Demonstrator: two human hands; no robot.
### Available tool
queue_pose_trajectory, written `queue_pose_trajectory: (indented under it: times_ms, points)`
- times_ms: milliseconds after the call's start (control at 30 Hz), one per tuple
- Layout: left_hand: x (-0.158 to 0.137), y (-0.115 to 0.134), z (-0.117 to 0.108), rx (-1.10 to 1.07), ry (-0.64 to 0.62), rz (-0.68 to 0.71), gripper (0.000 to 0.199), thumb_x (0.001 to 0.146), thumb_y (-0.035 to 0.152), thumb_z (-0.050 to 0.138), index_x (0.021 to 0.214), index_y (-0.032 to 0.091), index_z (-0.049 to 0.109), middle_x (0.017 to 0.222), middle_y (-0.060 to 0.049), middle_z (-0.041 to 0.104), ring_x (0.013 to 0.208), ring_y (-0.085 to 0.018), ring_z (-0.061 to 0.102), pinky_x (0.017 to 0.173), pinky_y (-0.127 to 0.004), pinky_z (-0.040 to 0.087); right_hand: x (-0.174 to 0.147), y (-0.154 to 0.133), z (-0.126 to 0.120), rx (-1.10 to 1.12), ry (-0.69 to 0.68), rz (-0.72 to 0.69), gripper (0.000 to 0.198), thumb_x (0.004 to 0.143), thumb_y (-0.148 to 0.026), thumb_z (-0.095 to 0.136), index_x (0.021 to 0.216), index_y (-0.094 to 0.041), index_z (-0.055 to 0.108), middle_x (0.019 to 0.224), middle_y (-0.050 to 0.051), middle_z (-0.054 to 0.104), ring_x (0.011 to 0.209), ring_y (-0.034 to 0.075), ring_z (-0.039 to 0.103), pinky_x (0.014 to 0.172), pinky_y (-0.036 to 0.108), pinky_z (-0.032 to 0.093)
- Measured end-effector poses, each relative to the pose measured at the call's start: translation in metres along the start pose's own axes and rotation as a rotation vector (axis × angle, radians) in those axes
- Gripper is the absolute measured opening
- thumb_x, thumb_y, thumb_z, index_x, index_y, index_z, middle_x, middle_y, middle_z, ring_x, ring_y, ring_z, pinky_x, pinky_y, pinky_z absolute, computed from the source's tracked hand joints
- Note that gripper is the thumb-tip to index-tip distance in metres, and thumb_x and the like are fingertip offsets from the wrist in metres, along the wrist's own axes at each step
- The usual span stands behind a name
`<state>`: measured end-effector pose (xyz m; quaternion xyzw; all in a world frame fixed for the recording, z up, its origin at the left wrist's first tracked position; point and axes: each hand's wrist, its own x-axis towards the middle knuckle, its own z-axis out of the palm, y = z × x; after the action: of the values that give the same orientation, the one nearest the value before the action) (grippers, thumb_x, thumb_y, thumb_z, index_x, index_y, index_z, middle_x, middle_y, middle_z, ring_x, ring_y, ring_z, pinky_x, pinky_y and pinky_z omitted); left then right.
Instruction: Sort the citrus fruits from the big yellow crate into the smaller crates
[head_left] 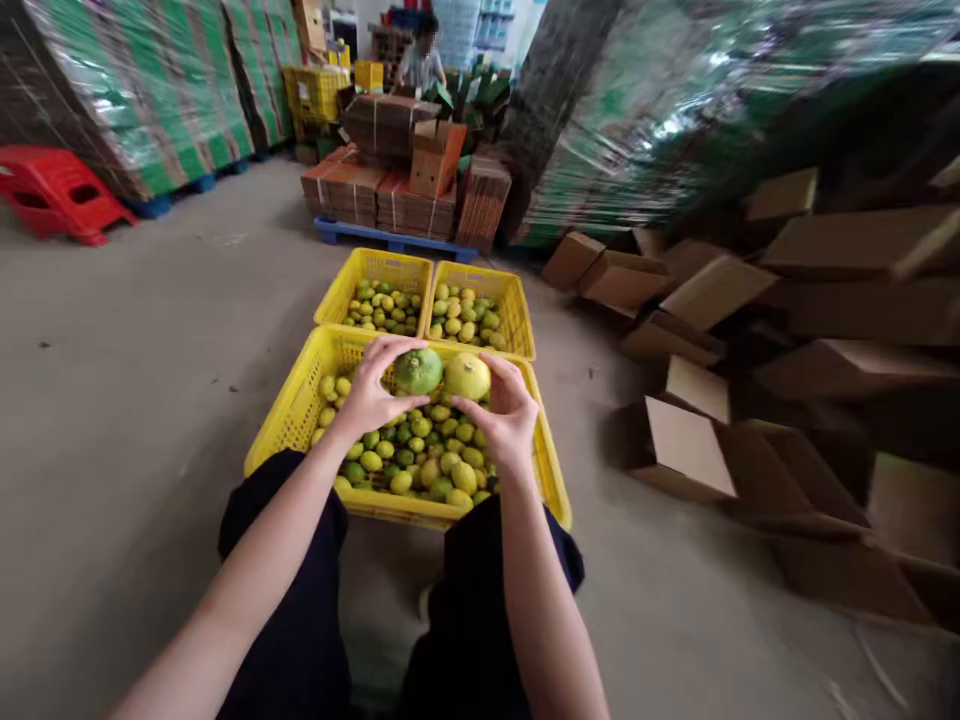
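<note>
My left hand (380, 383) is closed on a green lemon (419, 371), gripping it between the thumb and fingers. In my right hand (507, 408) is a yellow lemon (467, 377), pinched the same way. The two fruits are held up side by side, almost touching. Below them stands a large yellow crate (279, 415), with many green and yellow lemons (401, 482) lying in it. Behind it are a smaller left crate (336, 295) and a smaller right crate (517, 312), each partly filled with similar fruit.
Open cardboard boxes (690, 450) lie heaped at the right. Ahead, a blue pallet (390, 238) bears stacked flattened cartons (345, 185). A red stool (64, 195) stands at the left, near wrapped pallet loads (150, 90). Another person (421, 62) is in the background.
</note>
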<state>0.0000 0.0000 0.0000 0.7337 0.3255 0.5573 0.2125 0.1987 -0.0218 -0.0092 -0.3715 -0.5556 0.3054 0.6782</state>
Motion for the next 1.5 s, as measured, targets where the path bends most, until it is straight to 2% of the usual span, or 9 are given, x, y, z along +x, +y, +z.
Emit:
queue_pose_trajectory:
  times_ms: [133,267,367,500,600,833,1033,1333,1500]
  points:
    - [-0.002,-0.005,-0.002,-0.146,-0.033,-0.137,0.068,0.062,0.029,0.089,0.124,0.027,0.063,0.126,-0.008,0.060,0.119,-0.028,0.056,0.102,-0.042,0.046,0.000,-0.004,-0.002,0.085,-0.031,0.122,0.058,0.057,-0.026,0.091,0.111,-0.028,0.070,0.116,0.003,0.069,0.113,0.025,0.063,0.106,0.045,0.047]
    - [-0.003,-0.010,0.006,-0.614,0.003,-0.369,0.080,0.060,0.025,0.089,0.133,0.032,0.055,0.134,-0.007,0.059,0.118,-0.027,0.058,0.097,-0.039,0.049,0.001,-0.002,-0.002,0.267,0.028,0.383,0.042,0.066,-0.038,0.083,0.104,-0.026,0.068,0.100,0.002,0.075,0.097,0.024,0.070,0.091,0.041,0.056]
    - [-0.004,-0.010,0.016,-0.908,0.122,-0.526,0.065,0.065,0.021,0.084,0.125,0.031,0.060,0.134,-0.005,0.060,0.118,-0.025,0.059,0.097,-0.037,0.050,0.003,0.005,0.001,0.403,0.059,0.625,0.032,0.075,-0.048,0.071,0.091,-0.022,0.068,0.087,0.004,0.075,0.086,0.026,0.072,0.076,0.042,0.061]
    - [-0.003,-0.003,0.031,-1.151,0.227,-0.760,0.040,0.068,0.023,0.077,0.106,0.019,0.068,0.116,-0.008,0.068,0.116,-0.027,0.061,0.096,-0.038,0.050,0.002,0.010,0.010,0.507,0.134,0.757,0.026,0.074,-0.042,0.069,0.086,-0.019,0.067,0.081,0.004,0.074,0.071,0.022,0.069,0.057,0.035,0.059]
    - [-0.003,0.002,0.041,-1.251,0.255,-0.914,0.035,0.070,0.022,0.074,0.103,0.015,0.067,0.103,-0.009,0.071,0.108,-0.027,0.065,0.094,-0.039,0.051,-0.001,0.006,0.018,0.523,0.157,0.859,0.030,0.077,-0.048,0.067,0.082,-0.018,0.067,0.070,0.002,0.071,0.053,0.016,0.060,0.038,0.025,0.047]
    - [-0.002,0.011,0.042,-1.391,0.442,-1.178,0.021,0.084,0.033,0.062,0.088,0.013,0.066,0.075,-0.008,0.069,0.071,-0.018,0.067,0.065,-0.027,0.056,-0.006,-0.003,0.028,0.594,0.226,1.032,0.024,0.078,-0.040,0.071,0.085,-0.017,0.067,0.072,0.002,0.073,0.053,0.013,0.063,0.038,0.021,0.047]
    - [-0.002,0.009,0.029,-1.633,0.470,-1.170,0.037,0.090,0.044,0.045,0.085,0.012,0.063,0.075,-0.010,0.067,0.062,-0.019,0.065,0.043,-0.024,0.048,-0.010,0.015,0.025,0.684,0.084,1.028,0.023,0.081,-0.038,0.068,0.076,-0.015,0.065,0.064,0.005,0.070,0.047,0.017,0.062,0.038,0.025,0.045]
    - [0.000,-0.002,0.028,-1.610,0.589,-1.194,0.030,0.088,0.025,0.046,0.108,0.015,0.066,0.093,-0.010,0.074,0.087,-0.025,0.073,0.072,-0.037,0.062,-0.011,0.021,0.022,0.686,0.260,1.042,0.012,0.081,-0.031,0.065,0.087,-0.020,0.065,0.075,0.002,0.072,0.067,0.020,0.068,0.056,0.032,0.056]
    - [0.002,0.007,0.022,-1.596,0.554,-1.203,0.021,0.086,0.026,0.048,0.090,0.016,0.067,0.077,-0.005,0.072,0.075,-0.019,0.072,0.065,-0.030,0.059,-0.012,0.012,0.026,0.724,0.101,0.896,0.021,0.074,-0.034,0.066,0.085,-0.016,0.069,0.076,0.004,0.071,0.064,0.020,0.067,0.050,0.029,0.053]
